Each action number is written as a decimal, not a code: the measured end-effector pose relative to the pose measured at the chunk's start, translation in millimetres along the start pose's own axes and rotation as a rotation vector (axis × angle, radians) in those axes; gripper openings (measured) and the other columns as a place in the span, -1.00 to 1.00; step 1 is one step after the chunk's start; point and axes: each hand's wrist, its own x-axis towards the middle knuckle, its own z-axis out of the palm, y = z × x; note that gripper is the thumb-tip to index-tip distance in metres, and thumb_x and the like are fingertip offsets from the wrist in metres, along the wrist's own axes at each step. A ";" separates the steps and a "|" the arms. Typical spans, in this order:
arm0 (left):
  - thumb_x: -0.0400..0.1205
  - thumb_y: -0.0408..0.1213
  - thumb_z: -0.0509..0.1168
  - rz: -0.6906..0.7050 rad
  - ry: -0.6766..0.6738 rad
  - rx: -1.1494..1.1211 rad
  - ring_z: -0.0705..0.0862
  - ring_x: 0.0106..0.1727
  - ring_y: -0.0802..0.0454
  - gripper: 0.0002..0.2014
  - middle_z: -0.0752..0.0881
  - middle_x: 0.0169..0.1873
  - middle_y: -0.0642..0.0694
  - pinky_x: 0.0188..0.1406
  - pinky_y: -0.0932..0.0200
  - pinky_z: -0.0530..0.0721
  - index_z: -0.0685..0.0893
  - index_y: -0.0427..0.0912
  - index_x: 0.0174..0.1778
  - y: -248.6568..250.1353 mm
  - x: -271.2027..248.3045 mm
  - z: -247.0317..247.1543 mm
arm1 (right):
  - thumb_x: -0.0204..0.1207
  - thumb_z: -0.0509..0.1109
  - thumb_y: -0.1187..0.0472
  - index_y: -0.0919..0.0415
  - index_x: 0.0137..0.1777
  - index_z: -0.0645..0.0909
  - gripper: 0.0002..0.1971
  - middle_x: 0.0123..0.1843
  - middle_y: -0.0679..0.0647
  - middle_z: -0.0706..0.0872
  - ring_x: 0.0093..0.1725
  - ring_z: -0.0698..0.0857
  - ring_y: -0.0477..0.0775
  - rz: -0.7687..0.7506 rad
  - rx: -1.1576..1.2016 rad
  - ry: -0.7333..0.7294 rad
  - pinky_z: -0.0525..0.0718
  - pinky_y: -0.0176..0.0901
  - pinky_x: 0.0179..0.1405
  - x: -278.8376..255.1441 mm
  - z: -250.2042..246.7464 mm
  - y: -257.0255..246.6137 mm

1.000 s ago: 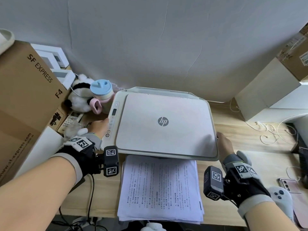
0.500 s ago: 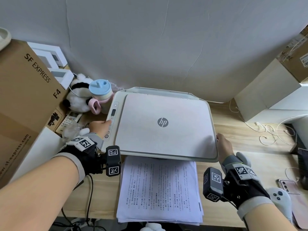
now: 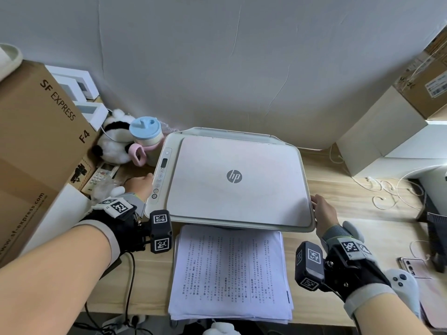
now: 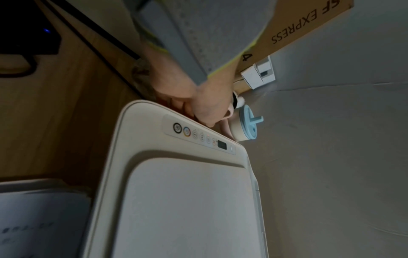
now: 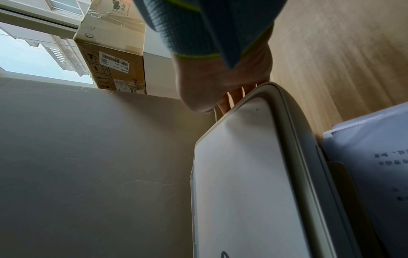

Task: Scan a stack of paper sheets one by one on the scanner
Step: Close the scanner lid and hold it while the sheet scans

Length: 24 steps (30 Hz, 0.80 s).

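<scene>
The white HP scanner (image 3: 232, 177) stands on the wooden desk with its lid down. My left hand (image 3: 140, 184) holds its left side beside the button panel (image 4: 198, 136); the fingers curl down over that edge in the left wrist view (image 4: 198, 104). My right hand (image 3: 323, 209) holds the right edge near the front corner, fingers (image 5: 234, 97) behind the rim and thumb above it. A stack of printed paper sheets (image 3: 229, 269) lies in front of the scanner, its far end tucked under the scanner's front. Neither hand touches the stack.
A large cardboard box (image 3: 36, 141) crowds the left. A plush panda (image 3: 113, 141) and a blue-lidded cup (image 3: 145, 131) sit by the scanner's back left corner. White boxes (image 3: 387, 131), cables (image 3: 387, 189), a phone (image 3: 413, 264) and a game controller (image 3: 404, 284) are on the right.
Nothing has visibly changed apart from a slight shift of the view; both hands stay at the scanner's sides.
</scene>
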 end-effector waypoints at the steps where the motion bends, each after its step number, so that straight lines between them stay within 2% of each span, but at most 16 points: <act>1: 0.63 -0.08 0.10 -0.003 0.007 -0.007 0.64 0.20 -0.36 -0.61 0.71 0.07 -0.46 0.21 -0.07 0.55 0.61 -0.30 -0.35 -2.9 -3.1 -0.2 | 0.64 0.09 0.20 0.20 -0.09 0.60 -0.75 -0.22 0.01 0.62 -0.32 0.52 -0.01 -0.004 0.006 0.000 0.38 -0.20 -0.42 -1.7 -1.6 0.6; 3: 0.63 -0.10 0.13 0.006 0.013 -0.034 0.64 0.19 -0.32 -0.63 0.73 0.01 -0.40 0.20 -0.05 0.56 0.66 -0.29 -0.31 -6.9 -13.3 -2.8 | 0.62 0.13 0.23 0.15 -0.25 0.60 -0.73 -0.26 0.02 0.61 -0.34 0.49 -0.01 0.015 -0.005 -0.006 0.35 -0.19 -0.43 -2.4 -5.1 4.3; 5: 0.66 -0.13 0.16 0.014 0.004 -0.075 0.63 0.21 -0.29 -0.63 0.73 0.05 -0.35 0.21 -0.01 0.53 0.75 -0.36 -0.07 -9.5 -20.4 -3.6 | 0.58 0.16 0.27 0.13 -0.34 0.56 -0.73 -0.32 0.07 0.54 -0.36 0.42 0.05 0.027 -0.019 0.007 0.29 -0.21 -0.40 -0.8 -7.8 10.5; 6: 0.67 -0.13 0.17 0.017 0.002 -0.093 0.63 0.20 -0.27 -0.62 0.72 0.10 -0.33 0.19 0.02 0.52 0.74 -0.39 0.05 -11.7 -22.7 -3.8 | 0.56 0.14 0.30 0.13 -0.36 0.54 -0.72 -0.34 0.09 0.49 -0.37 0.37 0.06 0.031 -0.037 0.002 0.26 -0.21 -0.38 0.5 -9.3 14.5; 8: 0.69 -0.15 0.19 0.037 0.007 -0.117 0.63 0.15 -0.24 -0.61 0.71 0.13 -0.34 0.14 0.05 0.51 0.71 -0.42 0.16 -15.9 -26.3 -3.6 | 0.54 0.09 0.36 0.12 -0.27 0.60 -0.70 -0.36 0.09 0.48 -0.38 0.36 0.05 0.026 -0.054 -0.027 0.25 -0.22 -0.38 -1.7 -10.9 20.1; 10: 0.68 -0.16 0.22 0.047 0.018 -0.135 0.64 0.21 -0.27 -0.61 0.71 0.16 -0.36 0.19 0.03 0.52 0.70 -0.42 0.20 -20.8 -25.7 -2.5 | 0.56 0.09 0.40 0.09 -0.09 0.64 -0.69 -0.31 0.04 0.57 -0.35 0.45 0.00 0.029 -0.012 -0.046 0.35 -0.22 -0.38 -6.1 -11.8 21.7; 12: 0.68 -0.17 0.22 0.063 0.028 -0.143 0.64 0.23 -0.27 -0.62 0.71 0.18 -0.35 0.12 0.07 0.51 0.69 -0.41 0.22 -22.5 -27.4 -2.3 | 0.57 0.10 0.41 0.08 -0.01 0.63 -0.69 -0.25 0.03 0.61 -0.32 0.50 -0.02 0.038 0.021 -0.057 0.44 -0.22 -0.38 -10.6 -12.0 20.7; 14: 0.68 -0.18 0.22 0.074 0.034 -0.139 0.64 0.13 -0.23 -0.62 0.71 0.16 -0.36 0.01 0.15 0.43 0.70 -0.42 0.21 -23.1 -29.4 -1.3 | 0.58 0.10 0.43 0.11 0.06 0.62 -0.69 -0.23 0.04 0.62 -0.30 0.52 -0.01 0.053 0.045 -0.062 0.48 -0.21 -0.37 -13.2 -13.5 19.5; 16: 0.68 -0.18 0.22 0.085 0.040 -0.141 0.61 0.03 -0.18 -0.63 0.72 0.14 -0.37 0.00 0.14 0.44 0.70 -0.42 0.20 -24.0 -29.7 -0.1 | 0.57 0.11 0.43 0.10 0.15 0.60 -0.67 -0.21 0.03 0.62 -0.23 0.54 0.02 0.074 0.054 -0.068 0.51 -0.21 -0.37 -13.5 -15.8 19.4; 19: 0.67 -0.14 0.22 0.058 0.057 -0.148 0.59 0.00 -0.17 -0.62 0.72 0.15 -0.36 0.02 0.13 0.45 0.72 -0.37 0.18 -26.4 -28.9 -0.4 | 0.56 0.10 0.48 0.16 0.03 0.62 -0.69 -0.24 0.05 0.58 -0.23 0.50 0.00 0.074 0.041 -0.097 0.57 -0.28 -0.41 -16.5 -18.8 17.8; 21: 0.66 -0.12 0.23 0.030 0.066 -0.163 0.63 0.13 -0.25 -0.61 0.70 0.20 -0.36 0.07 0.10 0.48 0.71 -0.36 0.20 -28.4 -27.7 -0.6 | 0.54 0.09 0.52 0.15 -0.09 0.62 -0.67 -0.22 0.04 0.58 -0.20 0.51 0.00 0.063 0.037 -0.112 0.54 -0.27 -0.32 -17.1 -19.6 18.3; 24: 0.67 -0.13 0.22 0.001 0.076 -0.173 0.61 0.27 -0.30 -0.61 0.67 0.25 -0.35 0.19 0.04 0.51 0.69 -0.36 0.23 -28.6 -29.7 -0.8 | 0.54 0.10 0.49 0.15 -0.07 0.64 -0.67 -0.20 0.06 0.61 -0.23 0.53 -0.04 0.099 0.076 -0.093 0.57 -0.24 -0.32 -17.6 -20.1 19.0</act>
